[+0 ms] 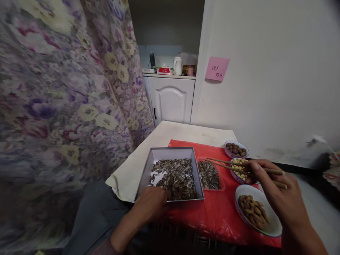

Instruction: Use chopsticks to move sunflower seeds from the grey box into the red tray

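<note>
My right hand (276,187) grips a pair of wooden chopsticks (225,164), their tips slightly apart above a clear plastic tray of sunflower seeds (209,175). Nothing shows between the tips. At the near rim of a grey square box (172,153), my left hand (152,200) is closed over the edge, its fingertips partly hidden. Sunflower seeds (176,177) lie spread in that box. Beneath the chopsticks stands a bowl of pale nuts (239,166), partly covered by my right hand. A larger bowl (275,226) nearer me contains brown, almond-like nuts (253,210).
A bowl of round brown nuts (236,149) stands at the far right of the red plastic sheet (212,209). The sheet lies over a cream-covered table (196,132). A floral curtain (79,106) hangs at left; a white cabinet (171,99) stands behind, beside a wall with a pink note (217,69).
</note>
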A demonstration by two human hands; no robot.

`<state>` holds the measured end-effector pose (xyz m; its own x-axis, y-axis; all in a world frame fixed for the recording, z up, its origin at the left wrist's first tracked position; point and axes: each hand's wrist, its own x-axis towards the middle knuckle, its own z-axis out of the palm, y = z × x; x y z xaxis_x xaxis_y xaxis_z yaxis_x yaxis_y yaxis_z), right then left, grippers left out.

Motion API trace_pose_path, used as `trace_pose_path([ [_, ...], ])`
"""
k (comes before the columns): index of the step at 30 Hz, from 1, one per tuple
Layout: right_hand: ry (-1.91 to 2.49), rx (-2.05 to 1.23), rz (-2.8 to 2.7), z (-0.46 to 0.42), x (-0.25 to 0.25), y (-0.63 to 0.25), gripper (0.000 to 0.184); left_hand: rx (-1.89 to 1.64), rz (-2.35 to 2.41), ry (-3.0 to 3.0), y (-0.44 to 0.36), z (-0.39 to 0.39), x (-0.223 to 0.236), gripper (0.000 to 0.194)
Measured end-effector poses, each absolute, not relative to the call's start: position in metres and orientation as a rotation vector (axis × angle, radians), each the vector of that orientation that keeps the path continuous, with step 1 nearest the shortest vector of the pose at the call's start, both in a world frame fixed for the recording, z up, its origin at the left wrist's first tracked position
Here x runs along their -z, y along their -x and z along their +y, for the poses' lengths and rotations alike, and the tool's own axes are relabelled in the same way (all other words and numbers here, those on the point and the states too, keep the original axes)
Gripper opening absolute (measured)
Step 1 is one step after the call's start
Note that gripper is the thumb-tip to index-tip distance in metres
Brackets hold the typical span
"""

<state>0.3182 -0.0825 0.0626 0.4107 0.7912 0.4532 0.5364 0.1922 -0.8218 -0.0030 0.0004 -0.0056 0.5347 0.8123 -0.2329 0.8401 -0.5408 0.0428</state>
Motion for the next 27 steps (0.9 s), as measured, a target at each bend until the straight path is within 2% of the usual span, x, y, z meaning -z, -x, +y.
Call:
trace_pose_path([
  [7, 1.311, -0.551, -1.452, -0.052, -0.036, -0.271, 0.027, 0.305, 1.433, -2.596, 0.003, -0.001, 0.004, 0.021],
  [16, 1.295, -0.517, -1.659, -0.019, 0.014, -0.244, 0.028, 0.296, 1.407, -2.574, 0.003, -0.001, 0.004, 0.022],
  [27, 1.319, -0.554, -1.611, -0.024, 0.003, -0.248, 0.031, 0.267, 1.394, -2.579, 0.004, -0.001, 0.004, 0.022],
])
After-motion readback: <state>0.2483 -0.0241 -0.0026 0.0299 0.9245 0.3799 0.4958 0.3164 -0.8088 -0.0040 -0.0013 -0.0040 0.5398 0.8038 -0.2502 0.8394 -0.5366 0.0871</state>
